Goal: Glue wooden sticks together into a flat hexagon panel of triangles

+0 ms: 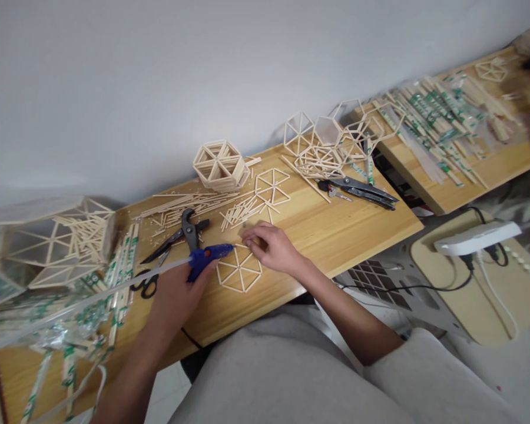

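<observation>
My left hand (176, 294) is wrapped round a blue hot glue gun (209, 256), from whose back a long pale glue stick (92, 300) sticks out. The gun's nozzle points at the top of a hexagonal stick frame with spokes (239, 268), lying flat on the wooden table (335, 235). At that frame's upper right, my right hand (271, 244) has its thumb and fingers pinched together; what is between the fingertips is hidden. Cut wooden sticks (241, 211) lie in a loose pile just behind the hands. A second spoked frame (272, 185) lies farther back.
Dark-handled cutters (189, 229) and scissors (148, 285) lie left of the frame. Stacked hexagons (221, 165) stand by the wall. More frames (320, 162) and long pliers (366, 191) are at right. Wrapped chopsticks (123, 265) cover the left side. A power strip (477, 238) sits lower right.
</observation>
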### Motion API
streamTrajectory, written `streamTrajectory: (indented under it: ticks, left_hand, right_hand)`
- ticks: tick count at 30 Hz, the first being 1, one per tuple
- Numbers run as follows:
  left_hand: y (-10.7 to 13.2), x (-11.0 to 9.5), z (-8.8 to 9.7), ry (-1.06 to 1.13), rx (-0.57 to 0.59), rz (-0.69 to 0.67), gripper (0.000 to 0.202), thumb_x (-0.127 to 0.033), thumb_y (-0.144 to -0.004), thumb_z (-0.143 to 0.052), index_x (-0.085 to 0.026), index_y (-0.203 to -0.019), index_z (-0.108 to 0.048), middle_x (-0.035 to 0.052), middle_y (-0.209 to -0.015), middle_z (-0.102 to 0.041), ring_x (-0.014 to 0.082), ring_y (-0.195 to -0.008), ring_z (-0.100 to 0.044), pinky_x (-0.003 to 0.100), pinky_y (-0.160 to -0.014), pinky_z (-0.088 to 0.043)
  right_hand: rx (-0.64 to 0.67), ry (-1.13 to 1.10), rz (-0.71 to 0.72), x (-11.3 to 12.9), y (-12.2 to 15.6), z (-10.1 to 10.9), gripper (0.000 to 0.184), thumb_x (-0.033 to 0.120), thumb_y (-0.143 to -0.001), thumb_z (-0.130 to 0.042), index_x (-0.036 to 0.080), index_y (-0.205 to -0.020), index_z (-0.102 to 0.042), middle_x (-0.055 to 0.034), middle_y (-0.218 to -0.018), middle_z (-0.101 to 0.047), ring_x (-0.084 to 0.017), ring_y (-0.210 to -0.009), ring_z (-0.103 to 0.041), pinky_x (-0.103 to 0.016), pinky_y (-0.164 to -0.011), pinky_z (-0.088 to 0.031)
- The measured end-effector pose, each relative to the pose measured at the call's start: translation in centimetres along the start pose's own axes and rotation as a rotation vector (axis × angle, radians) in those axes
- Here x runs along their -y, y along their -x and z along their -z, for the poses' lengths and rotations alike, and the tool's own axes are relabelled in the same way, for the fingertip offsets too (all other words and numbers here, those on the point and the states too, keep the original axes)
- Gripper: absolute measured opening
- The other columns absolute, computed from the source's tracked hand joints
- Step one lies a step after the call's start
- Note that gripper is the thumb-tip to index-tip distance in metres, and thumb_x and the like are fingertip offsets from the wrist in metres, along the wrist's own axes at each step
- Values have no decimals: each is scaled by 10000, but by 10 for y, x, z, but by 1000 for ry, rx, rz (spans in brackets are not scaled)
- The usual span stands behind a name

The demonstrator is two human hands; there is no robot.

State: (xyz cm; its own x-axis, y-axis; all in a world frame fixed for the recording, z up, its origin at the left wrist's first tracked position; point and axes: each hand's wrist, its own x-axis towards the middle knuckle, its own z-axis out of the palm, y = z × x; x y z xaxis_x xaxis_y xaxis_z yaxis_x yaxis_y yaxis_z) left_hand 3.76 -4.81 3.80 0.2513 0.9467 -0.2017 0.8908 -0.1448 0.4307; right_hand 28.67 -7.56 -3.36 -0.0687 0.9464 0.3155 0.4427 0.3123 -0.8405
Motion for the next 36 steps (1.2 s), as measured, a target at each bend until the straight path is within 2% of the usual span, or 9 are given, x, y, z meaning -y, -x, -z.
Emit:
streamTrajectory:
  ticks: [6, 10, 14, 18, 24, 28, 31, 36]
  left_hand:
    - [0, -7, -1, 25, 9, -62, 475, -662, -899, -546, -252, -727, -714, 54, -692, -726, 270, -686, -678, 358, -674, -483]
    - [2, -14, 0, 80, 94, -83, 462, -635, -909, -556, -247, -718, -717, 42, -694, -741, 262, -682, -681, 360, -688, -506]
    - [5, -12, 2, 106, 173, -103, 484, -645, -922, -550, -250, -685, -698, 33, -658, -726, 249, -642, -662, 341, -626, -480]
    - [9, -3, 5, 79, 156, -84, 492, -649, -916, -561, -254, -635, -647, 35, -620, -695, 248, -606, -647, 345, -605, -456]
    - [12, 1, 5, 79, 134, -104, 469, -642, -913, -568, -263, -650, -653, 45, -661, -718, 275, -655, -676, 379, -667, -497]
    - [13, -4, 3, 100, 153, -129, 447, -627, -940, -556, -261, -746, -723, 52, -714, -749, 295, -746, -718, 395, -731, -533]
    - [16, -6, 3, 107, 171, -145, 419, -606, -958, -565, -257, -845, -767, 58, -829, -792, 299, -832, -742, 393, -768, -547]
    - [19, -7, 1, 95, 173, -163, 372, -569, -971, -583, -256, -963, -784, 54, -895, -801, 288, -866, -751, 376, -787, -559]
  right_hand:
    - [3, -10, -9, 0, 0, 0, 176, 92, -948, -604, 200, -1035, -712, -57, -975, -778, -213, -878, -682, -353, -853, -554]
    - [-1, -10, -4, 1, 0, 0, 175, 87, -943, -605, 193, -1033, -711, -59, -951, -771, -214, -871, -681, -345, -835, -548]
    - [9, 5, -26, 1, 0, 0, 172, 85, -951, -610, 203, -1033, -705, -57, -957, -769, -214, -893, -687, -346, -849, -548]
    - [10, 9, -19, 0, 0, 0, 159, 95, -970, -609, 204, -1038, -702, -59, -973, -774, -218, -906, -686, -353, -861, -546]
    - [-14, -16, -44, 0, 0, 1, 195, 107, -1015, -552, 203, -1093, -703, -47, -920, -762, -206, -880, -693, -340, -851, -553]
    - [-56, -36, -48, 0, 0, 1, 205, 120, -1037, -521, 198, -1119, -692, -46, -924, -765, -202, -902, -707, -340, -876, -558]
    - [-55, -30, -52, -1, 0, 1, 206, 135, -1048, -507, 202, -1124, -686, -46, -933, -768, -204, -916, -710, -347, -899, -558]
    - [-64, -33, -48, -2, 0, 1, 194, 152, -1056, -508, 199, -1122, -685, -45, -923, -767, -199, -910, -711, -336, -905, -556]
